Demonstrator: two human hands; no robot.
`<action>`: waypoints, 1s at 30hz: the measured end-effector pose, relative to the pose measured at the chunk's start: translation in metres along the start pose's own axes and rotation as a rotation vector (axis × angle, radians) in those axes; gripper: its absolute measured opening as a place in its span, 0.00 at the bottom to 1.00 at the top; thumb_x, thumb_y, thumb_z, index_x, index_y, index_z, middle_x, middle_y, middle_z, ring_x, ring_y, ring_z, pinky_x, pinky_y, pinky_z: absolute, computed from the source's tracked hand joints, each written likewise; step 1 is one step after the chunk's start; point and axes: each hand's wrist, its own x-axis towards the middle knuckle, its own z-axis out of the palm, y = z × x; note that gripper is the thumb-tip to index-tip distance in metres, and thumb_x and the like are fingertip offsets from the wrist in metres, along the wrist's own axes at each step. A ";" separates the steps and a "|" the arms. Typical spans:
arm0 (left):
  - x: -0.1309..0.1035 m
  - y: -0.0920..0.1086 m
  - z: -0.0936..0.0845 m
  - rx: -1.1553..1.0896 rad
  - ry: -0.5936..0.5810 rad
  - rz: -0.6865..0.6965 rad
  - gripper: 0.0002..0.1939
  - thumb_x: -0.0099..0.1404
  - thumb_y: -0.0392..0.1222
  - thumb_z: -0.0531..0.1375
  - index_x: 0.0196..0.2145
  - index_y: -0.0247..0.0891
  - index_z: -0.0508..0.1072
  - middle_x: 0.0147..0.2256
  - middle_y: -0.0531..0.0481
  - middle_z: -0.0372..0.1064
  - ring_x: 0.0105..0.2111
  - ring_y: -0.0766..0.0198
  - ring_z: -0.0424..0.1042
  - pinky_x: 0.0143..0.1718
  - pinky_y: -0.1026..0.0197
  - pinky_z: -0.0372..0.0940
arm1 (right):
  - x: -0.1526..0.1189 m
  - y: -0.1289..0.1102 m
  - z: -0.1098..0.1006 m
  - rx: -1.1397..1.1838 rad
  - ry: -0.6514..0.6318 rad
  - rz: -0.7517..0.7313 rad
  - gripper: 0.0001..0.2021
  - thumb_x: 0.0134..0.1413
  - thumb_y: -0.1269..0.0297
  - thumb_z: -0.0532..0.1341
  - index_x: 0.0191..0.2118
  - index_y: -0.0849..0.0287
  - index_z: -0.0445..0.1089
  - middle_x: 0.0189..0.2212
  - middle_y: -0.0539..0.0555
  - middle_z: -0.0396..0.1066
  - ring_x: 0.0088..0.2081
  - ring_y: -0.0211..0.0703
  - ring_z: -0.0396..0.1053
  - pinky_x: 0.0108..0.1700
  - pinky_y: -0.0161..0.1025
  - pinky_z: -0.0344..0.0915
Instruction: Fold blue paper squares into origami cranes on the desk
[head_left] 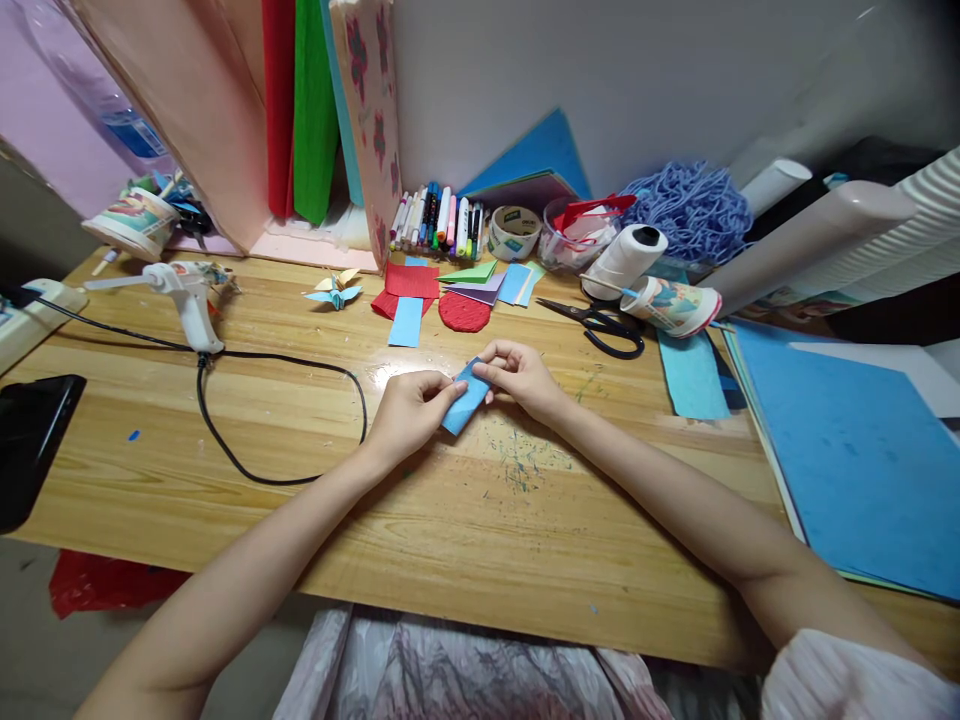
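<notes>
A small folded piece of blue paper is held between both hands, just above the middle of the wooden table. My left hand pinches its left edge, with the thumb lying on top. On the upper right end, my right hand grips the same paper between thumb and fingers. The paper slants, its lower corner pointing toward me. Fingers hide part of its edges and its underside. Beyond the hands lie red crepe paper pieces and a blue paper strip.
A hot glue gun with a looping black cord stands at left, near a phone. Black-handled scissors lie behind my right hand. Blue paper sheets are stacked at right. Markers, tape and thread line the back.
</notes>
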 end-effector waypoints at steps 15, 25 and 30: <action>0.000 0.002 0.001 -0.052 0.002 0.011 0.17 0.61 0.47 0.56 0.20 0.33 0.69 0.18 0.57 0.57 0.21 0.71 0.54 0.24 0.67 0.51 | -0.001 0.000 0.005 -0.091 0.066 -0.051 0.19 0.45 0.50 0.64 0.24 0.59 0.60 0.13 0.44 0.63 0.14 0.28 0.58 0.15 0.27 0.51; 0.001 -0.002 0.001 0.013 -0.018 0.048 0.19 0.63 0.46 0.54 0.17 0.34 0.63 0.17 0.57 0.50 0.21 0.71 0.52 0.23 0.67 0.48 | -0.001 0.000 0.005 -0.140 0.073 -0.062 0.19 0.44 0.49 0.65 0.23 0.60 0.61 0.13 0.44 0.63 0.14 0.29 0.60 0.15 0.28 0.55; -0.001 -0.002 0.000 0.025 0.005 0.068 0.18 0.63 0.46 0.55 0.18 0.34 0.65 0.17 0.56 0.54 0.21 0.71 0.54 0.23 0.67 0.49 | -0.001 -0.001 0.004 -0.094 0.055 -0.052 0.18 0.44 0.50 0.65 0.24 0.60 0.61 0.14 0.45 0.65 0.15 0.30 0.63 0.17 0.28 0.58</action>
